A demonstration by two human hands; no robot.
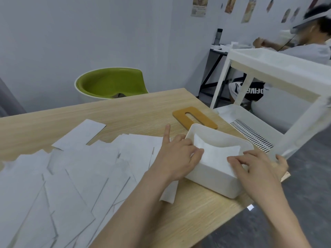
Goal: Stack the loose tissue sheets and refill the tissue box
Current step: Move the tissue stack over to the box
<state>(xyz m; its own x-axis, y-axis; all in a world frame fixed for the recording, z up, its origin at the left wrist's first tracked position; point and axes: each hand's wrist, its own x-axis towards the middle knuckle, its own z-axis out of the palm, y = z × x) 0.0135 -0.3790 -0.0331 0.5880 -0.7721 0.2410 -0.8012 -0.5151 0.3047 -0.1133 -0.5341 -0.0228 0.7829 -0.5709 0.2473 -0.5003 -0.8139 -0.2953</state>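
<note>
Tissue box: flanked by both hands
Left hand: curled over the box's left rim, tissue pressed
Right hand: fingers flat on tissue inside box

desk: pale wood grain, fine streaks | tissue box: plain white | tissue sheets: white, faint grey tint | lid: mustard-brown with slot | chair: lime green seat, white shell | cart: white, dark slotted vents | floor: grey | wall: pale grey-blue
</note>
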